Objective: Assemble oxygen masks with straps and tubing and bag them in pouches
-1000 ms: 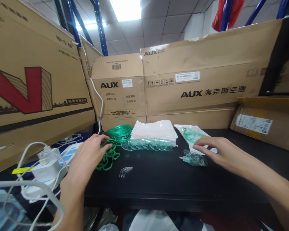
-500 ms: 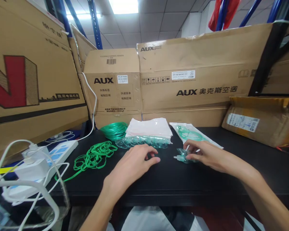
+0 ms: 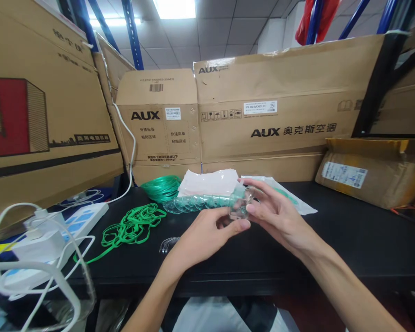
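Note:
A clear, green-tinted plastic face mask is raised above the black table between my hands. My right hand grips its right side, thumb and fingers closed on the rim. My left hand pinches its lower left edge with thumb and fingertips. Behind it lies a row of nested clear masks, in front of a stack of white bags. Left of my left hand is a tangle of green elastic cord. Thin metal wires lie close to my left wrist.
A coil of green tubing sits at the back left. A white bag with green tubing lies behind my right hand. White power strips with cables crowd the left. Cardboard boxes stand at the right and along the back.
My right hand has lifted the mask off the table and brought it left, to the middle. My left hand has moved right and taken hold of it. The metal wires have come into view.

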A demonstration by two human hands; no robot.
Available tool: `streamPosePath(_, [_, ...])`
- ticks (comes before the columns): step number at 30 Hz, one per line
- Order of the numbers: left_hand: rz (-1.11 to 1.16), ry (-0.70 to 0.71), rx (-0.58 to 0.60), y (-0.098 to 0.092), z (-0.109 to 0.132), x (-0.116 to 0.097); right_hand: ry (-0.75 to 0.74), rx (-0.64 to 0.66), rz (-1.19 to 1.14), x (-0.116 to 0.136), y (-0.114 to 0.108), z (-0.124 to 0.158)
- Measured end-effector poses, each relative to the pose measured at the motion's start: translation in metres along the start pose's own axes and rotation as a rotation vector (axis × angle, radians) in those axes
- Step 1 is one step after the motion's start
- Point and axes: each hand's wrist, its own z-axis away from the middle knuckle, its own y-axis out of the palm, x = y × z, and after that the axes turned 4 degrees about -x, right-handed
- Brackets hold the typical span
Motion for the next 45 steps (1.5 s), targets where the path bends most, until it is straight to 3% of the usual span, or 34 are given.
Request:
streamPosePath(7, [0.124,0.071,-0.19,-0.011,-0.007,0.012,0.052,-0.054,0.19,0.004,-0.003,0.001])
streamPosePath(11, [0.166,0.051,-0.195,-0.012,-0.007,0.013,0.069,-0.128,0.353,0.007,0.001,0.0])
streamPosePath(19, [0.221,0.009,-0.25,-0.014,-0.007,0.004,0.129,-0.23,0.415,0.001,0.0,-0.002])
streamPosePath(25, [0.295,-0.021,-0.231,-0.013,-0.006,0.005,0.098,-0.245,0.638,-0.001,0.0,-0.003])
streamPosePath(33, [0.449,-0.052,-0.147,-0.01,-0.009,0.015,0.073,-0.136,0.621,0.005,-0.003,0.0])
streamPosePath(38, [0.418,-0.074,-0.107,-0.011,-0.007,0.014,0.08,-0.121,0.606,0.011,-0.004,0.0])
streamPosePath(45, [0.307,-0.002,-0.082,-0.017,-0.004,0.006,0.124,-0.119,0.597,0.015,-0.004,0.001])
